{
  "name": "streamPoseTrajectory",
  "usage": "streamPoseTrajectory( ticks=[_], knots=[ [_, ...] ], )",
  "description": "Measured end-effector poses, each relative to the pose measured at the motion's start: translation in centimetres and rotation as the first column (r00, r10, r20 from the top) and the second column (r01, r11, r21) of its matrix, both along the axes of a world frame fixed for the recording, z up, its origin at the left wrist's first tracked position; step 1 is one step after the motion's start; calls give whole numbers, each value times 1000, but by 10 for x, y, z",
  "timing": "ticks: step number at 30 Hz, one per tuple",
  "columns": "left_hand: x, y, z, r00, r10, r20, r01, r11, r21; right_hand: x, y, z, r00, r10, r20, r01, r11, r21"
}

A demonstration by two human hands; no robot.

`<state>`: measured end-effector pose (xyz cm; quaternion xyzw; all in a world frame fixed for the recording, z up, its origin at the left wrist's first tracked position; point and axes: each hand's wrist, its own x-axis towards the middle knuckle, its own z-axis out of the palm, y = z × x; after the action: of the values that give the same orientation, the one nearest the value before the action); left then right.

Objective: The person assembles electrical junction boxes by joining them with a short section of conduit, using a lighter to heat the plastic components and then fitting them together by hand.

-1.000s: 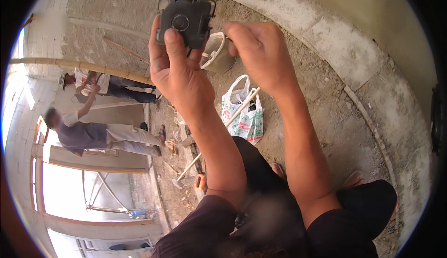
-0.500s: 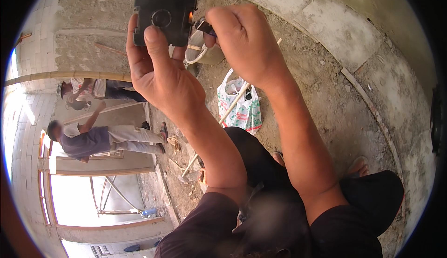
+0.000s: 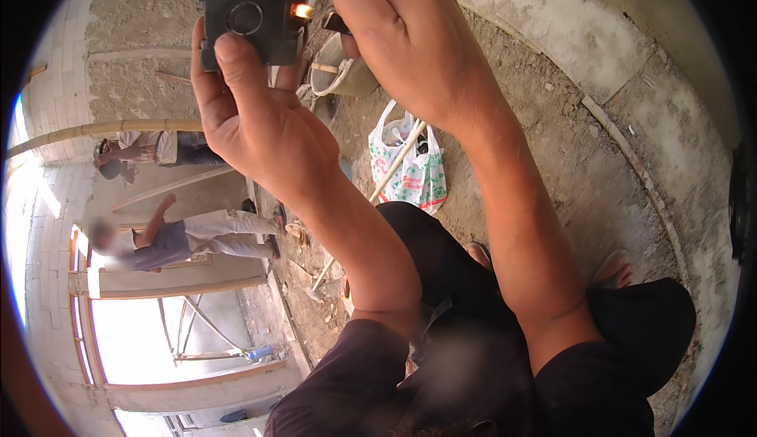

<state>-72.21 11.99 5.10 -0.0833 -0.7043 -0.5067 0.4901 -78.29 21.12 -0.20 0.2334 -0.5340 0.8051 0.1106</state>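
A black, square plastic box point(image 3: 276, 39) with a round ring on its face is held up at the top of the view. My left hand point(image 3: 268, 126) grips it from below, thumb on the face and fingers around the left side and behind. My right hand point(image 3: 418, 51) is closed on a lighter point(image 3: 337, 22), mostly hidden by the fingers, with its dark end pointing at the box. A small orange flame point(image 3: 302, 11) burns at the box's right edge. Part of the box's top edge is at the picture's rim.
Below my hands, a bucket point(image 3: 359, 81) and a white patterned plastic bag point(image 3: 430, 177) sit on rough dirt ground. A long wooden handle point(image 3: 394, 163) leans across the bag. Two people point(image 3: 177, 240) stand at the left near door frames. A concrete ledge point(image 3: 579, 51) curves along the right.
Both hands have shifted up and slightly left, with the box and the lighter. The flame looks larger and brighter. More of the bucket shows.
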Motion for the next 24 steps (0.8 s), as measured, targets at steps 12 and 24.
streamPoseTrajectory(
  ticks=[12, 24],
  knots=[
    [-1, -5, 1, 999, -51, -13, 50, 998, -35, -4, 20, 13, 977, 213, -7, -211, 972, 102],
    [-3, -4, 0, 998, -63, -12, 62, 996, -58, 1, 18, 5, 990, 100, -97, -90, 991, 97]
  ],
)
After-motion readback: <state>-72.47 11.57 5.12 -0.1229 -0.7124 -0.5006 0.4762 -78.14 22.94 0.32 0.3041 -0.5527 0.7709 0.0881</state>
